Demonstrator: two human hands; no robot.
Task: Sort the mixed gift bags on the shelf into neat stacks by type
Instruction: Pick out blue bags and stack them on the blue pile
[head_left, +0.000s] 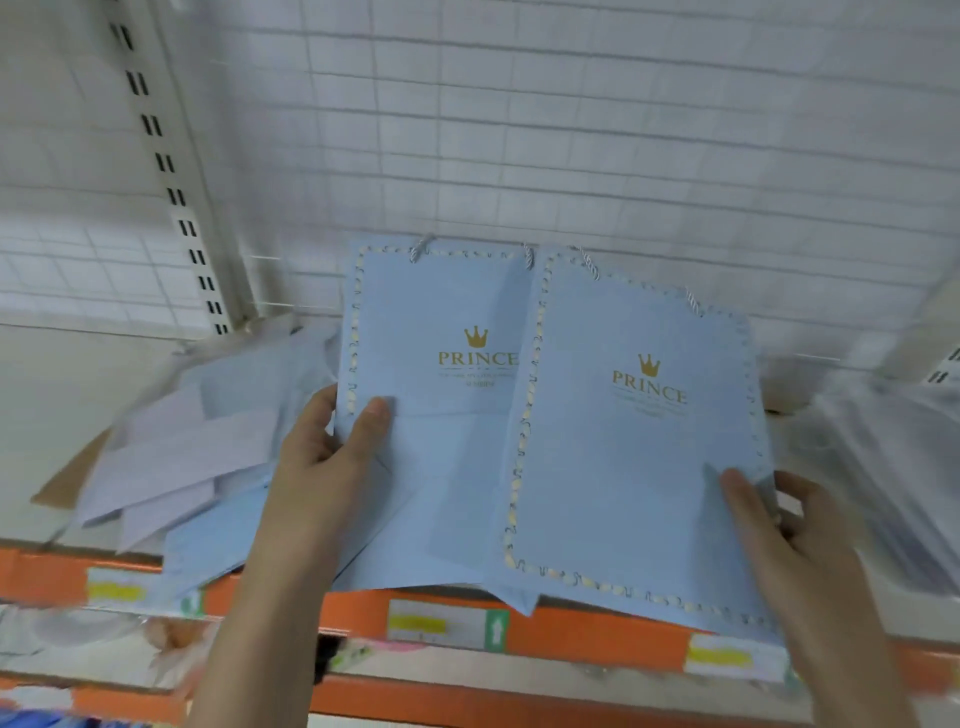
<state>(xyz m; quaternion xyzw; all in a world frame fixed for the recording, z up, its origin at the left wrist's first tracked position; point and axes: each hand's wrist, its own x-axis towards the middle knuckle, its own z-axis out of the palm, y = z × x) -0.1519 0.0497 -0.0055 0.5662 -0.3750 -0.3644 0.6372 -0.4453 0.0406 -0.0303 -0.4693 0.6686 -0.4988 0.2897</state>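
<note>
Matching two pale-blue paper "Prince" gift bags above the orange-edged shelf (571, 621).

Left hand (322, 457) pinching left bag (431, 322), right hand (779, 525) pinching right bag (634, 467); best squared edge to edge, then laid flat beside loose lilac bags (171, 457).

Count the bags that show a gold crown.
2: the left bag in the left hand, the right bag in the right hand. The pile may hide others.

Two bare forearms, no sleeves, bare fingers (376, 415)
</note>
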